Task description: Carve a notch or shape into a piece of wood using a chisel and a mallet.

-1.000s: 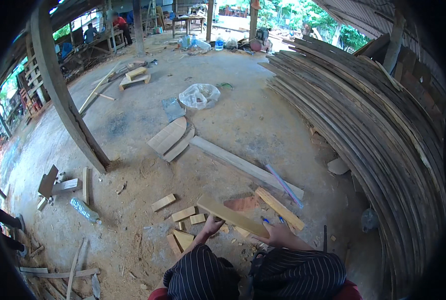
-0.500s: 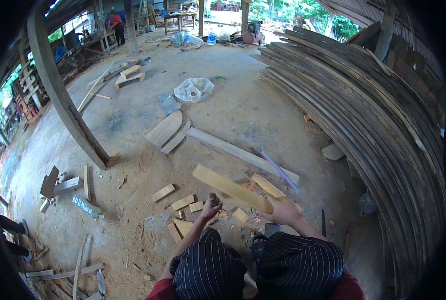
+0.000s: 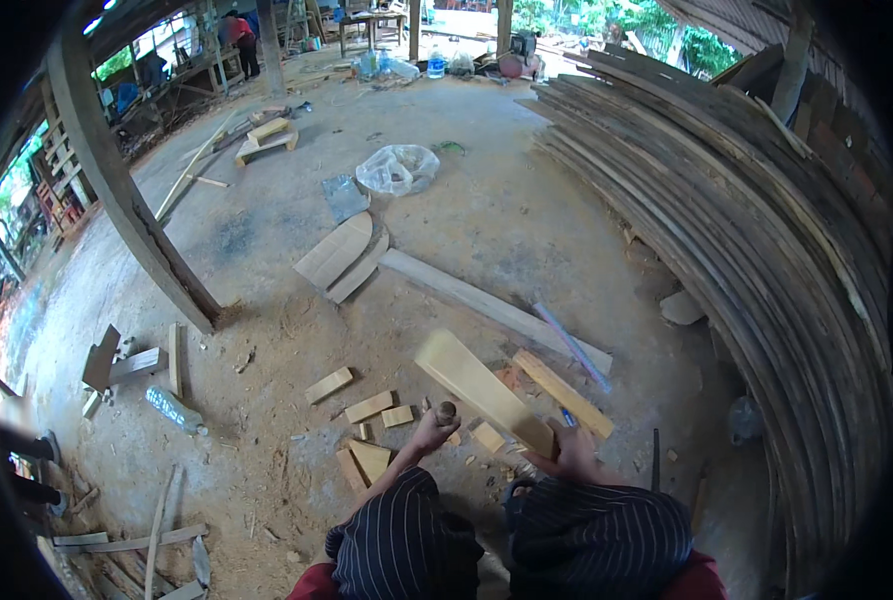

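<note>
My right hand (image 3: 574, 456) is closed round the near end of a pale yellow wooden board (image 3: 481, 388), which tilts up and away to the left above the floor. In front of my left knee, my left hand (image 3: 430, 434) wraps round a short tool handle with a rounded brown end (image 3: 446, 411); the rest of this tool is hidden. A small blue stick-like thing (image 3: 567, 417) shows beside my right hand; whether I hold it I cannot tell. Just beyond that hand lies a squared timber piece (image 3: 564, 392). Small wooden blocks (image 3: 369, 406) lie left of my left hand.
A long plank (image 3: 496, 305) and a blue-purple strip (image 3: 574, 347) lie ahead. Stacked boards (image 3: 726, 220) fill the right side. A slanting post (image 3: 126, 200) stands left, near a plastic bottle (image 3: 174, 410). Another person's feet (image 3: 41, 470) show at the left edge.
The board in my right hand has turned to show more of its broad face, its far end shifting right. My left hand has moved slightly right with the tool handle.
</note>
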Tool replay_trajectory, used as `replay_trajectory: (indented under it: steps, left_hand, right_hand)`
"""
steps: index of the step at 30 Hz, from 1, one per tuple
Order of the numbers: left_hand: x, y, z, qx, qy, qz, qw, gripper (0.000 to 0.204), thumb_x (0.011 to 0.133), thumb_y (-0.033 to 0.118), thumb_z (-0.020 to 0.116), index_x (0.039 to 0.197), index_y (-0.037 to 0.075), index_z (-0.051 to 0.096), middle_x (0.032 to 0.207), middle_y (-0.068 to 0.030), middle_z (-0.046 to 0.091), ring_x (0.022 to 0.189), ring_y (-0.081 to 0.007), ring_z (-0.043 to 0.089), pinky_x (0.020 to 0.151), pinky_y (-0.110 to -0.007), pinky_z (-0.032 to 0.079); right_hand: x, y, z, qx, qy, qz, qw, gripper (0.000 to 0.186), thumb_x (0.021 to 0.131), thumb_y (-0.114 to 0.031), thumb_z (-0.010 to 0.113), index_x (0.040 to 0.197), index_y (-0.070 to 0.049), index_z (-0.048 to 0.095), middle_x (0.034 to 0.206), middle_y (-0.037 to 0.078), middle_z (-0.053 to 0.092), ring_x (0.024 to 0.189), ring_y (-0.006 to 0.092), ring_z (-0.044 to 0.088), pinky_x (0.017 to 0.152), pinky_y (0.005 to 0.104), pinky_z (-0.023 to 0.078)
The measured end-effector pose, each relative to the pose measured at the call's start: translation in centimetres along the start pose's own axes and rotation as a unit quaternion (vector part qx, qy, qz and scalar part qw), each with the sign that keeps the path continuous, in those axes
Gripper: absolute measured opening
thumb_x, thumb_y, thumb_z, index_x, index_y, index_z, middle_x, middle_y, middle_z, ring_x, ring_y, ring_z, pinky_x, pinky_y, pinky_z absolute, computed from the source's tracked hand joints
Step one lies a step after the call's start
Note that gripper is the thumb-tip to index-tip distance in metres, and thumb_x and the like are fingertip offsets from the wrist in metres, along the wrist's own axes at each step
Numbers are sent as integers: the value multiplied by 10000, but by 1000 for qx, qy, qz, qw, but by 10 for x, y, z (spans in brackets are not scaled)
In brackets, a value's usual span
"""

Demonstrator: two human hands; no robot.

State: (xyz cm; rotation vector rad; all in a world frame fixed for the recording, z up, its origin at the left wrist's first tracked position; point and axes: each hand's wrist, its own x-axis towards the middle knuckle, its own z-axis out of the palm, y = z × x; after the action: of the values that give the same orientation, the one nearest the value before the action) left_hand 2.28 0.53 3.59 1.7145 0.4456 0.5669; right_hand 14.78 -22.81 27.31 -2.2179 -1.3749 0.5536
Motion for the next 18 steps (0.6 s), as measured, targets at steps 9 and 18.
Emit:
replay_trajectory:
  steps: [9, 18]
  left_hand:
    - [0, -13, 2, -111, -24, -15, 993, 128, 818, 144, 601, 841, 27, 553, 708, -7, 544, 654, -92, 492, 591, -280, 427]
    - [-3, -22, -20, 107, -33, 14, 994, 203, 830, 156, 613, 874, -15, 511, 801, -104, 523, 754, -223, 492, 700, -383, 426]
  right_hand:
    - [-1, 14, -3, -37, -13, -15, 999, 581, 753, -517, 624, 1025, -10, 539, 751, 238, 617, 722, 383, 629, 652, 449, 492]
    - [14, 43, 11, -29, 32, -50, 998, 700, 750, -542, 613, 1175, -5, 467, 747, 209, 623, 677, 385, 614, 638, 457, 481]
